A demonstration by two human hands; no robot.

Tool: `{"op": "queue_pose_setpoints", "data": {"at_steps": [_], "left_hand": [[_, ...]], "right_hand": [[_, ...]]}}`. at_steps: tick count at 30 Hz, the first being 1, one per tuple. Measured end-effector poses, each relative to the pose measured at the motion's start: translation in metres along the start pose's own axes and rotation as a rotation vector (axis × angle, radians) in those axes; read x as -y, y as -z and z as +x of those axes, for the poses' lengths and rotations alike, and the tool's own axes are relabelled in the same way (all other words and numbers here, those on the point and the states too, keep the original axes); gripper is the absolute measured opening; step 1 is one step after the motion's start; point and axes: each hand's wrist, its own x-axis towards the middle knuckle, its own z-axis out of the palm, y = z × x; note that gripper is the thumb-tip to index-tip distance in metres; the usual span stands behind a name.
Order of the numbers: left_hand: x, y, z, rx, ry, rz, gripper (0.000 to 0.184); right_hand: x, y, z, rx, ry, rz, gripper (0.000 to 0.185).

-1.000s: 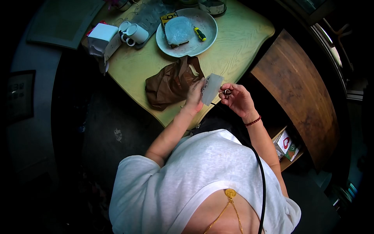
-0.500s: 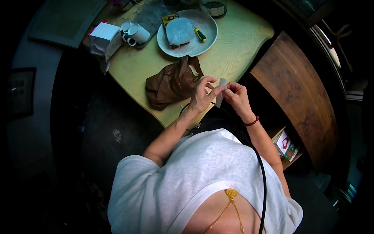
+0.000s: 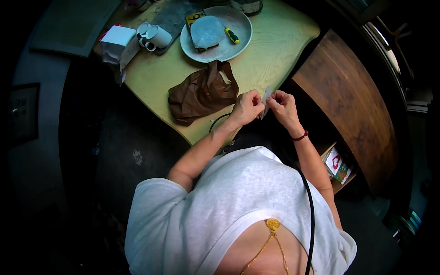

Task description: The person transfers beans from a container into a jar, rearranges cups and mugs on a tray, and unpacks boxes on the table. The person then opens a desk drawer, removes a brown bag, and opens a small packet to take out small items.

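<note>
A small, pale translucent strip (image 3: 266, 95), perhaps thin plastic, is stretched between my hands above the table's near right edge. My left hand (image 3: 249, 108) pinches its left side, the fingers curled in. On the other side my right hand (image 3: 284, 109), a red bead bracelet at its wrist, closes thumb and fingertips on the strip. The strip's lower end is partly hidden by the fingers. Just left of my left hand slumps a crumpled brown bag (image 3: 195, 98) with a pale piece near its opening.
Farther back, a white plate (image 3: 243, 48) holds a plastic-covered block (image 3: 206, 33) and a yellow-black tool (image 3: 232, 35). White mugs (image 3: 158, 36) and a tissue box (image 3: 118, 35) stand left of it. A brown wooden surface (image 3: 348, 105) lies right. A black cable (image 3: 310, 220) crosses my shirt.
The fingers of my left hand, spread before, have curled in and now pinch the strip. My right hand has moved slightly right. The whole view has shifted a little.
</note>
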Motion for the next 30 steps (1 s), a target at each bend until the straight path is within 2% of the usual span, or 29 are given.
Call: {"op": "queue_pose_setpoints", "data": {"at_steps": [1, 3, 4, 6, 9, 11, 12, 14, 16, 18, 25, 27, 30], "left_hand": [[0.001, -0.001, 0.001, 0.0, 0.0, 0.0, 0.005], [0.004, -0.004, 0.003, -0.258, -0.191, 0.285, 0.01], [0.004, -0.005, 0.003, -0.254, -0.191, 0.284, 0.01], [0.003, -0.008, 0.003, -0.273, -0.336, 0.384, 0.01], [0.007, -0.011, 0.002, -0.236, -0.386, 0.343, 0.011], [0.009, -0.009, 0.001, -0.217, -0.363, 0.29, 0.011], [0.008, -0.008, -0.001, -0.198, -0.338, 0.235, 0.012], [0.004, -0.006, -0.004, -0.223, -0.382, 0.275, 0.011], [0.002, -0.004, -0.005, -0.247, -0.426, 0.314, 0.011], [0.001, -0.003, -0.003, -0.367, -0.481, 0.569, 0.012], [-0.003, -0.016, 0.002, -0.435, -0.455, 0.589, 0.017], [-0.001, -0.011, 0.006, -0.349, -0.387, 0.66, 0.015], [-0.003, -0.006, 0.008, -0.341, -0.421, 0.603, 0.015]], "right_hand": [[0.002, 0.0, -0.002, 0.0, 0.0, 0.0, 0.013], [0.01, 0.0, -0.007, -0.235, 0.222, -0.507, 0.013], [0.014, -0.002, -0.008, -0.261, 0.248, -0.597, 0.015], [0.014, -0.006, -0.008, -0.25, 0.236, -0.616, 0.016], [0.013, -0.008, -0.005, -0.214, 0.204, -0.605, 0.021], [0.016, -0.006, -0.001, -0.101, 0.07, -0.554, 0.023], [0.013, -0.005, 0.002, -0.102, 0.068, -0.553, 0.023], [0.0, -0.004, 0.005, 0.005, 0.055, -0.708, 0.023], [-0.01, -0.009, 0.006, -0.005, 0.084, -0.77, 0.022], [-0.014, -0.009, 0.008, -0.016, 0.115, -0.833, 0.021], [-0.008, -0.009, 0.01, -0.006, 0.123, -0.82, 0.014], [-0.005, -0.004, 0.009, 0.009, 0.135, -0.81, 0.013], [0.001, 0.001, 0.005, -0.049, 0.164, -0.829, 0.013]]}}
